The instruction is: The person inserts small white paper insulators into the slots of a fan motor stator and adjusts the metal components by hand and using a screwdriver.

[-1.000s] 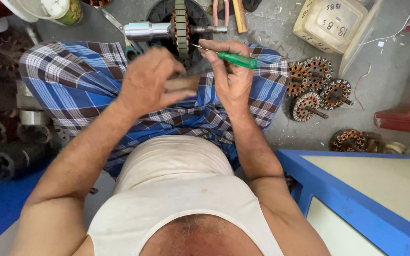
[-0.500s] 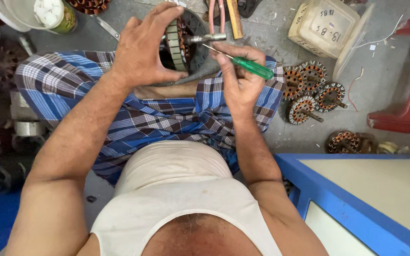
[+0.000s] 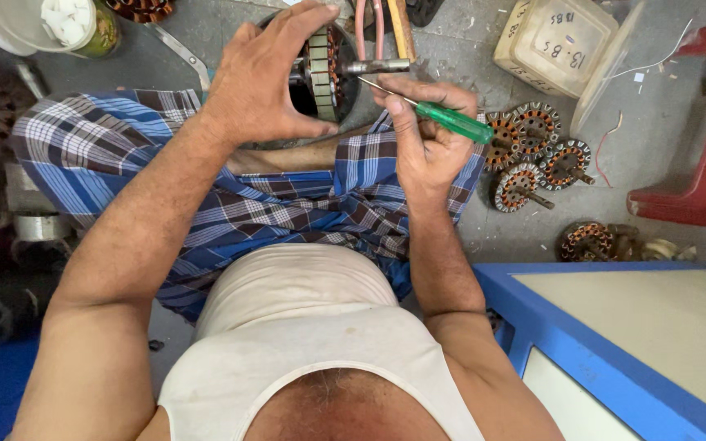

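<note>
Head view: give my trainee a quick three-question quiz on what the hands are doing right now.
1. True or false: the left hand grips the motor stator.
2. Which hand holds the green-handled screwdriver?
A. left
B. right
C. neither
3. Fill in: the wound copper stators lie on the ____ beside the right hand.

Key: 1 true; 2 B; 3 floor.

screwdriver (image 3: 453, 122) green handle | cloth (image 3: 304, 204) blue-white plaid | stool (image 3: 696, 155) red | cabinet (image 3: 598, 359) blue edge
</note>
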